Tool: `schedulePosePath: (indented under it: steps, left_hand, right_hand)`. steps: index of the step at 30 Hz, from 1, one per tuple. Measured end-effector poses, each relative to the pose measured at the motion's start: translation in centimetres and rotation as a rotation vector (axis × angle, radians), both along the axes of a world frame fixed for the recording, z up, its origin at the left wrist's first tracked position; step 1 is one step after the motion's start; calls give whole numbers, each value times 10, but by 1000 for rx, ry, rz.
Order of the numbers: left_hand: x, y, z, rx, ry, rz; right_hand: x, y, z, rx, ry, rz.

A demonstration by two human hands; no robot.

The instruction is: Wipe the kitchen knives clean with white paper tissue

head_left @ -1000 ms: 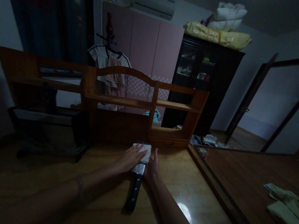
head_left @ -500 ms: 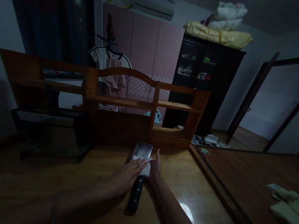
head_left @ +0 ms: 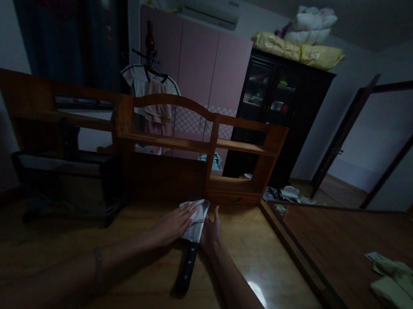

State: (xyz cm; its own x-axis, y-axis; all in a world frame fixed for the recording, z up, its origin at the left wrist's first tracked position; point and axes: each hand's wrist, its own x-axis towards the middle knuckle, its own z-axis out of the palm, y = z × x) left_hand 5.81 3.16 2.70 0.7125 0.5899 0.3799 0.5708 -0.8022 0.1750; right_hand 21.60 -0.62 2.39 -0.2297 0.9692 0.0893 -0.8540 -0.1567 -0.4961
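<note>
OK, pressing white cloth point(head_left: 199, 216) onto blade of cleaver point(head_left: 191, 249) with left hand point(head_left: 176, 223), using fingers stretched nearly straight and side by side, laid over the cloth rather than wrapped round it. Holding right hand point(head_left: 211, 233) close against blade's right edge, thumb up; can't tell how open on the fingers there, or whether gripping anything: too hidden and dark. Lying flat on bench point(head_left: 264, 255): cleaver, with black handle toward body and blade end near shelf point(head_left: 169, 142). Showing bare steel at far right corner, around the hole. Standing on bench at left, well apart from both hands: dark rack point(head_left: 67, 190). Behind shelf: pink wardrobe point(head_left: 197, 64) and black cabinet point(head_left: 306, 115). Off to the right, past bench edge: pale green fabric point(head_left: 403, 295).
</note>
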Motion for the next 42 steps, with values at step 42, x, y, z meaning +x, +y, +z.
schedulePosePath:
  steps: [42]
  left_hand:
    - [-68,-59,31,-52,95,-368]
  right_hand:
    - [-1,-3,1,-50,5,6]
